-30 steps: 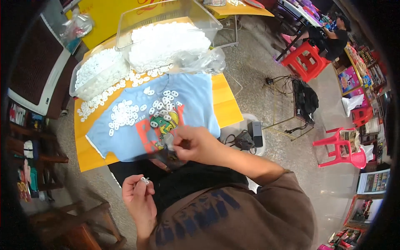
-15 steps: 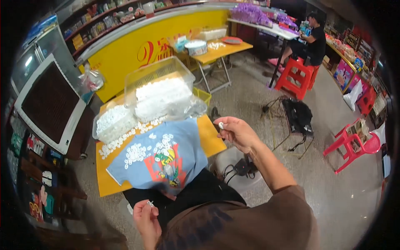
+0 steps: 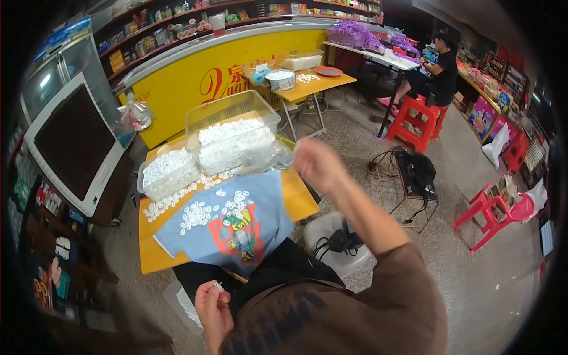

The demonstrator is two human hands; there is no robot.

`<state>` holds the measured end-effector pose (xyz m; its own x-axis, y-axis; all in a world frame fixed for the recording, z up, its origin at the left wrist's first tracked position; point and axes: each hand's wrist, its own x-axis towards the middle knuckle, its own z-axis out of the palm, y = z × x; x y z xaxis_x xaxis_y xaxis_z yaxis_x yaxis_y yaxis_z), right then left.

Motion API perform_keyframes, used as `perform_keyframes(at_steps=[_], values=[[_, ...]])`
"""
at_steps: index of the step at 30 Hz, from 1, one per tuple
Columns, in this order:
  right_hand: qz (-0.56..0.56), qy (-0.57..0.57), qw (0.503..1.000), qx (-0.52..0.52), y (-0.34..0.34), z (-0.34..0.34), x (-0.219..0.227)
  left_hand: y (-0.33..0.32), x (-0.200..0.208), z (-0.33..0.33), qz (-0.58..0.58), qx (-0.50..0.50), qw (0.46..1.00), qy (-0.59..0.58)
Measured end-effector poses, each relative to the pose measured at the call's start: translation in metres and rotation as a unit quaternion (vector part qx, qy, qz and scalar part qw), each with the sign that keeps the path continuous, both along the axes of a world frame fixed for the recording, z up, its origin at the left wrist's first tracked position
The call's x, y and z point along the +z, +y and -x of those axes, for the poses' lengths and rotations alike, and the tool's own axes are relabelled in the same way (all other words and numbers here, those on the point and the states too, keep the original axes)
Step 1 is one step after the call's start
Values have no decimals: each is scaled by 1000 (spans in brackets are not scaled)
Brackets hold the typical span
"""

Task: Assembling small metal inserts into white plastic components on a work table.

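My left hand (image 3: 213, 309), low in front of my lap, is closed in a pinch on a small white plastic piece (image 3: 218, 286). My right hand (image 3: 319, 165) is raised past the right edge of the table, beside a clear plastic bag (image 3: 276, 155). Motion smears its fingers, so whether they hold anything does not show. A blue T-shirt (image 3: 269, 204) with a printed picture lies spread over the near part of the yellow table (image 3: 155, 255). Small white oval pieces (image 3: 196, 215) are scattered on the shirt in loose groups.
Behind the shirt, a large clear bin (image 3: 198, 127) and a smaller tub (image 3: 168, 189) hold many white pieces. An air cooler (image 3: 74, 142) stands left. To the right are a grey stool (image 3: 343, 264), a small rack (image 3: 417, 195) and a red chair (image 3: 503, 207). Farther back, another person (image 3: 441, 74) sits.
My right hand has swung slightly left and upward, and is now blurred; the white piece seen in it earlier no longer shows. My left hand keeps its pinch, and the view has shifted slightly.
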<state>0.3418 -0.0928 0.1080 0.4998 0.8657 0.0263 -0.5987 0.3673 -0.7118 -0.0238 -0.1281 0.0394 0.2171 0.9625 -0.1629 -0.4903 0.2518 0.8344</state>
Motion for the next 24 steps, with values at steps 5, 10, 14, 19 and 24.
perform_keyframes(at_steps=[5, 10, 14, 19, 24], values=[[154, -173, 927, 294, -71, 136, -104, 2, -1, 10, 2, -2, 1000, 0], [75, -469, 824, 310, -84, 152, -111, 0, -3, -2, 5, -8, 1000, -9], [36, -536, 789, 298, -89, 143, -98, 2, -7, -7, 10, -9, 1000, -20], [49, -603, 738, 299, -89, 144, -90, -2, -9, 3, 12, 7, 1000, -6], [75, -280, 902, 320, -75, 145, -59, 10, 19, -7, -8, -25, 999, 21]])
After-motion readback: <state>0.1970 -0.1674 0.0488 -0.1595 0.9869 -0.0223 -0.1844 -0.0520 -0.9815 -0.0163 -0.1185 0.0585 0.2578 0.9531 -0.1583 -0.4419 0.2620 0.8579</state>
